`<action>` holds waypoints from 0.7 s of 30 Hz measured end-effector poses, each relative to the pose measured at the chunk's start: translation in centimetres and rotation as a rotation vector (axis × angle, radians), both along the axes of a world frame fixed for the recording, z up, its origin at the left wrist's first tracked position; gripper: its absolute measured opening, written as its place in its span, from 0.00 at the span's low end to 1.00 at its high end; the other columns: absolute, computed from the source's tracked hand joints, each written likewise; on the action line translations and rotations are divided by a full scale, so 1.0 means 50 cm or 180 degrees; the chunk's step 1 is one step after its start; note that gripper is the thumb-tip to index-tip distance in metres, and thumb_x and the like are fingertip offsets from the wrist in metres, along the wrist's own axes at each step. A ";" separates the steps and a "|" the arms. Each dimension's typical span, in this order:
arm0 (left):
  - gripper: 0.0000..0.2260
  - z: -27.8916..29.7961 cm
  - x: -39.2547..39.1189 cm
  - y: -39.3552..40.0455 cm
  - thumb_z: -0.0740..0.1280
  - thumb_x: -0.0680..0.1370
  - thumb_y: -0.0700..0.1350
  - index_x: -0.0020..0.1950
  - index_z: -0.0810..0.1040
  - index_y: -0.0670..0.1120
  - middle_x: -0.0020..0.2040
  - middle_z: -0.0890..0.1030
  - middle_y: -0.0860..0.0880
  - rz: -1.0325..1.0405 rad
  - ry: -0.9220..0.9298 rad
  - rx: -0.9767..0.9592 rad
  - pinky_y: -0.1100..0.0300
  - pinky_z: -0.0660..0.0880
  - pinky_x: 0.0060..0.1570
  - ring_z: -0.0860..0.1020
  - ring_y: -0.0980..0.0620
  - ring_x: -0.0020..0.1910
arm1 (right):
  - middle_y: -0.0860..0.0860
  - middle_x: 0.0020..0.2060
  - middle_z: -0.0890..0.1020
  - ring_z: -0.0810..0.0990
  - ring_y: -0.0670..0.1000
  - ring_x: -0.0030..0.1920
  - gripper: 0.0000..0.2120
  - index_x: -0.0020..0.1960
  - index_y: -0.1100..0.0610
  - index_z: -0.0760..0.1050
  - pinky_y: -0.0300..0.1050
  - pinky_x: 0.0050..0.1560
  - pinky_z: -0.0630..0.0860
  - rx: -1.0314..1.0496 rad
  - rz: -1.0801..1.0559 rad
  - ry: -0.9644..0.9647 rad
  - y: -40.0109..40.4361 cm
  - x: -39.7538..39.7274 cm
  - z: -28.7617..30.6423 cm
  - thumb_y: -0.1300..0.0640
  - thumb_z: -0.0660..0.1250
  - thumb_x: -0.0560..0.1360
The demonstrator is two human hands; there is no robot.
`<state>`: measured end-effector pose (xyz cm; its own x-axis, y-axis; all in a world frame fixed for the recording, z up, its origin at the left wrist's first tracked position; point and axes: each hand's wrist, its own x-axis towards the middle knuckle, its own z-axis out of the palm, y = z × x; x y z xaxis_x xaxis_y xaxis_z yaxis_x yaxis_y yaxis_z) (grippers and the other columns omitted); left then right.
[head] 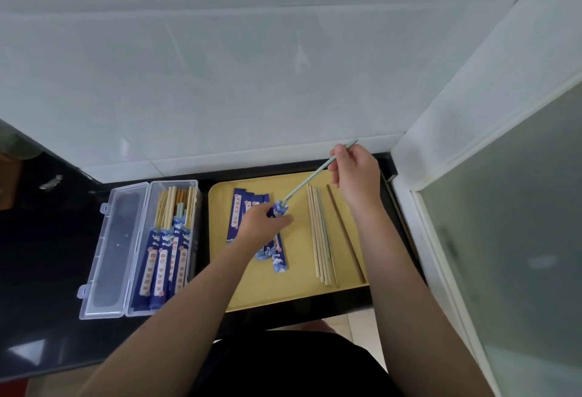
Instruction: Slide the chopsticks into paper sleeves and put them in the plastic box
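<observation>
Plastic box (94, 258), lid open on the black table (47, 255), already holds several sleeved pairs, well left of both sets of fingers. Left hand (263, 223) grips a blue paper sleeve (277, 211) on the yellow tray (299, 289), mouth lifted. Right hand (356, 173) pinches a green chopstick (307, 181), tip at the mouth just beyond the left fingers. Recommendation: keep the mouth open and feed straight along the sleeve. Loose chopsticks (321, 239) lie below the right fingers.

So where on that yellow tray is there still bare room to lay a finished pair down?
The yellow tray is bare along its near edge, and in the strip between the blue paper sleeves and the loose chopsticks. Its middle is crowded by both hands.
</observation>
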<state>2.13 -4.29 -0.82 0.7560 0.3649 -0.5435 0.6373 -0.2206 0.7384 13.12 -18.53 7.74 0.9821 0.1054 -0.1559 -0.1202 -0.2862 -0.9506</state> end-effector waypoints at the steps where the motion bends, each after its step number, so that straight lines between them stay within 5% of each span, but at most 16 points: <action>1: 0.12 0.006 0.004 -0.004 0.73 0.75 0.48 0.37 0.72 0.48 0.32 0.72 0.50 -0.0026 -0.0037 0.0006 0.60 0.69 0.33 0.69 0.54 0.31 | 0.48 0.32 0.79 0.73 0.43 0.24 0.11 0.45 0.57 0.77 0.40 0.30 0.72 -0.0067 0.0057 -0.0021 -0.003 -0.001 0.000 0.56 0.61 0.84; 12: 0.10 0.102 0.045 -0.068 0.71 0.77 0.50 0.40 0.74 0.49 0.33 0.73 0.51 -0.0223 -0.0639 0.0168 0.57 0.72 0.37 0.71 0.53 0.33 | 0.52 0.39 0.82 0.80 0.43 0.32 0.03 0.55 0.55 0.76 0.42 0.37 0.79 -0.0228 0.0577 -0.0343 -0.035 0.018 0.038 0.57 0.66 0.81; 15: 0.10 0.135 0.054 -0.079 0.67 0.78 0.50 0.44 0.75 0.44 0.35 0.74 0.48 -0.0175 -0.0841 0.0033 0.55 0.72 0.36 0.71 0.52 0.33 | 0.51 0.41 0.83 0.84 0.45 0.37 0.14 0.63 0.52 0.72 0.39 0.42 0.80 -0.0223 0.0361 -0.0707 -0.030 0.013 0.040 0.60 0.69 0.79; 21: 0.09 0.198 0.065 -0.074 0.54 0.81 0.40 0.41 0.68 0.45 0.32 0.72 0.47 0.0358 -0.1149 -0.0573 0.56 0.65 0.29 0.67 0.51 0.29 | 0.50 0.52 0.85 0.84 0.47 0.50 0.14 0.63 0.57 0.81 0.49 0.53 0.82 -0.0568 0.0984 -0.0921 0.016 -0.020 0.045 0.52 0.61 0.85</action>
